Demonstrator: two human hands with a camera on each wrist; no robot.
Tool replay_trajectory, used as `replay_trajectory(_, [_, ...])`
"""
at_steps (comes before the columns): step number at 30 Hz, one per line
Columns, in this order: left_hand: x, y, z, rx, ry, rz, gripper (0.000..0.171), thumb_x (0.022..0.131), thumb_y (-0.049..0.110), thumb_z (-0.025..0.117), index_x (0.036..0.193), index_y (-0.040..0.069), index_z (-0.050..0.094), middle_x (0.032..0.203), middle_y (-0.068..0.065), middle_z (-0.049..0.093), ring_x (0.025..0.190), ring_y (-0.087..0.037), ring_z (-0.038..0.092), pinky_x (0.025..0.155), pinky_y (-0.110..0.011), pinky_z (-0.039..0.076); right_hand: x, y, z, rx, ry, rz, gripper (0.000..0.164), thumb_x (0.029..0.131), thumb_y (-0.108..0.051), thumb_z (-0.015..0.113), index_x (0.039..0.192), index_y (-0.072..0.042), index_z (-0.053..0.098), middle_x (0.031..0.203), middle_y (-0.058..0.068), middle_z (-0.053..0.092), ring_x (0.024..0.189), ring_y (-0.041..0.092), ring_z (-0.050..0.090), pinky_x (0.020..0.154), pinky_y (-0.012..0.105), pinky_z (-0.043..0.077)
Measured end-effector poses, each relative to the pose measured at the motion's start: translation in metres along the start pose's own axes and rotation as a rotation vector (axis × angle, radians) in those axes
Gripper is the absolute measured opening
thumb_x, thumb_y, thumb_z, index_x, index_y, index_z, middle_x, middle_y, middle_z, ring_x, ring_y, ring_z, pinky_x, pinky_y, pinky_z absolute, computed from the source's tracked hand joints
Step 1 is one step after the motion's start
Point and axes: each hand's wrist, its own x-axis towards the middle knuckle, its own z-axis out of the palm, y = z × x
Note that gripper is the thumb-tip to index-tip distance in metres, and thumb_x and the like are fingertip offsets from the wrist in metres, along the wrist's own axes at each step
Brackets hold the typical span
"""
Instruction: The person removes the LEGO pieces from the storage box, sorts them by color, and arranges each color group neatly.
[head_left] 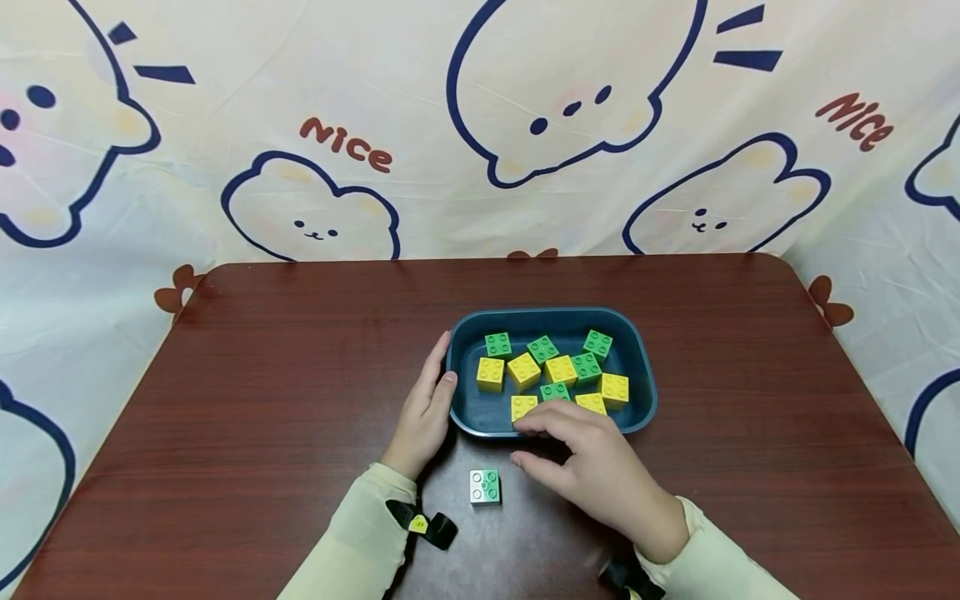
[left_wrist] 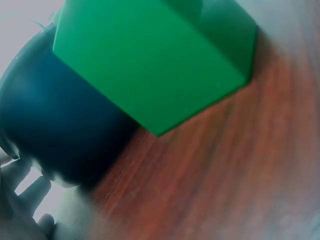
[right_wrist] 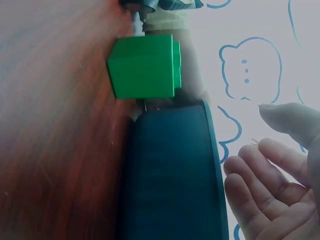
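Along the left end of a dark blue tray (head_left: 467,408), my left hand (head_left: 423,417) rests with fingers extended against its side. My right hand (head_left: 592,467) hovers at the tray's front edge. Its thumb and fingers are apart with nothing between them, and they look slightly bent in the right wrist view. Part of the nearest yellow block (head_left: 523,406) is hidden behind the right fingers. Between the wrists, a single green block (head_left: 486,487) lies on the table, its left half looking white from above. Close up in the left wrist view, this green block (left_wrist: 150,65) covers part of the tray.
Several green blocks (head_left: 498,345) and yellow blocks (head_left: 491,375) lie loosely in the tray. The brown wooden table (head_left: 262,417) extends to both sides. A pale cloth (head_left: 420,208) with cartoon outlines hangs behind it. Black camera straps (head_left: 442,531) circle the wrists.
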Motion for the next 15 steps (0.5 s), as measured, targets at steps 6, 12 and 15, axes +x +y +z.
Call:
replay_trajectory(6, [0.001, -0.001, -0.001, 0.002, -0.004, -0.001, 0.050, 0.102, 0.018, 0.035, 0.146, 0.036, 0.020, 0.151, 0.014, 0.023, 0.137, -0.004, 0.019, 0.112, -0.039, 0.017, 0.003, 0.008, -0.006, -0.036, 0.015, 0.032, 0.028, 0.075, -0.022, 0.079, 0.101, -0.018, 0.070, 0.098, -0.012, 0.064, 0.087, 0.005, 0.060, 0.074, 0.025, 0.052])
replay_trajectory(12, [0.002, 0.000, -0.002, -0.010, -0.013, -0.033, 0.050, 0.102, 0.014, 0.034, 0.148, 0.027, 0.021, 0.152, 0.006, 0.022, 0.138, -0.007, 0.018, 0.112, -0.040, 0.016, 0.006, 0.016, -0.011, -0.077, -0.001, 0.091, 0.029, 0.076, -0.024, 0.078, 0.102, -0.015, 0.070, 0.098, -0.010, 0.064, 0.085, 0.004, 0.058, 0.072, 0.029, 0.053])
replay_trajectory(15, [0.002, 0.000, -0.002, -0.009, -0.011, -0.032, 0.051, 0.101, 0.010, 0.035, 0.149, 0.025, 0.021, 0.152, 0.003, 0.023, 0.138, -0.008, 0.018, 0.112, -0.041, 0.016, 0.007, 0.020, -0.013, -0.084, -0.007, 0.116, 0.029, 0.076, -0.024, 0.078, 0.103, -0.015, 0.070, 0.098, -0.009, 0.064, 0.084, 0.005, 0.058, 0.072, 0.031, 0.053])
